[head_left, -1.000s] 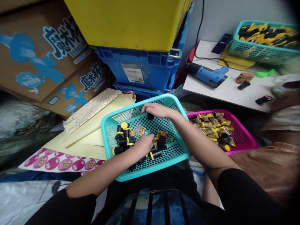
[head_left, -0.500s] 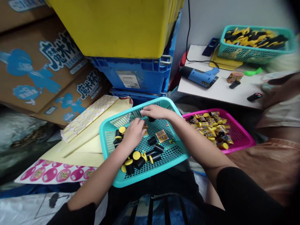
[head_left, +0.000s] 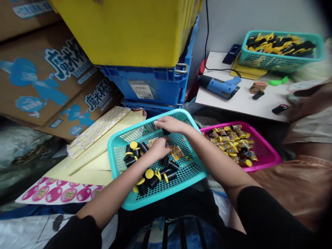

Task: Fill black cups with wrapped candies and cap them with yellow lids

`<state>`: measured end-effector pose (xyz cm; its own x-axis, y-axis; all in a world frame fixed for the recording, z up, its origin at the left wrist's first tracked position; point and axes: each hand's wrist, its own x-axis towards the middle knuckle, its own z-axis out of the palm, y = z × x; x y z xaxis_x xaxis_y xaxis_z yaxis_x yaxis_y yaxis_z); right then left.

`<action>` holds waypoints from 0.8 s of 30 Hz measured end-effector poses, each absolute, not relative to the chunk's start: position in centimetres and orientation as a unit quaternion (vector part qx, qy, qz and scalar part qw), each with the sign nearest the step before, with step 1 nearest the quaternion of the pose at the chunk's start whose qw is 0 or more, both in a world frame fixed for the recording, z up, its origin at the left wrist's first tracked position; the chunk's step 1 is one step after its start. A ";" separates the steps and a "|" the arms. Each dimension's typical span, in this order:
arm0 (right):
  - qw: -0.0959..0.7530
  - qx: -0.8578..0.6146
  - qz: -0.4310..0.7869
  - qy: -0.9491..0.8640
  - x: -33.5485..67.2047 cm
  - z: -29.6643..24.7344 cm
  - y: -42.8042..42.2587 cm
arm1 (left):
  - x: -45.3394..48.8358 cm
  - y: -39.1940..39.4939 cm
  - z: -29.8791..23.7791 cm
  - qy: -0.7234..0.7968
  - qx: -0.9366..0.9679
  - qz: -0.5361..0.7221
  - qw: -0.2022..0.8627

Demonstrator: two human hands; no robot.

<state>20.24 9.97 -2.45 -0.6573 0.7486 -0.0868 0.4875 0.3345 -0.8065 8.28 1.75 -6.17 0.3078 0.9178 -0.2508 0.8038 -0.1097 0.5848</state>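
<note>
the right hand [head_left: 169, 125] curves over a black tube [head_left: 165, 131] near the top of the teal basket [head_left: 166, 192], its fingertips pressed down and seemingly gripping it. the left hand [head_left: 159, 148] is curled low among more tubes at the basket's middle; its fingers hide whatever lies beneath, so i cannot tell whether it holds anything. the loose tubes, some with yellow caps [head_left: 149, 174], cluster below and left of that hand, and a small printed packet [head_left: 176, 153] lies on the mesh to its right. short fingertip pinches close to the mesh suit this work, since round tubes roll easily and a wide sweep would scatter them.

beside the basket, a pink basket [head_left: 264, 141] holds yellow-banded wrapped tubes [head_left: 230, 145]. sticker sheets [head_left: 98, 131] lie to the left. on the bench [head_left: 241, 103] behind sit a blue heat gun [head_left: 218, 86] and a second teal basket [head_left: 281, 64]. at the right edge, a blurred hand [head_left: 306, 100] seems to be someone else's.
</note>
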 end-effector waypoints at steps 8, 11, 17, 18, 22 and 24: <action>0.175 -0.433 0.508 -0.724 20.5 -1.9 9.9 | 3.0 2.2 -3.4 0.541 0.728 0.414 0.080; 0.164 -0.377 0.554 -0.724 20.6 -1.8 9.8 | 2.4 2.0 -4.2 0.503 0.761 0.408 0.033; 0.186 -0.348 0.541 -0.743 20.8 -2.5 10.5 | 2.4 2.6 -4.5 0.509 0.717 0.460 0.122; 0.180 -0.346 0.543 -0.744 20.8 -2.7 10.7 | 2.5 2.8 -4.5 0.520 0.681 0.489 0.161; 0.147 -0.345 0.527 -0.762 20.7 -3.1 11.4 | 2.3 3.8 -5.0 0.554 0.531 0.552 0.326; 0.127 -0.343 0.526 -0.768 20.6 -3.2 11.6 | 2.0 4.3 -5.2 0.563 0.500 0.542 0.373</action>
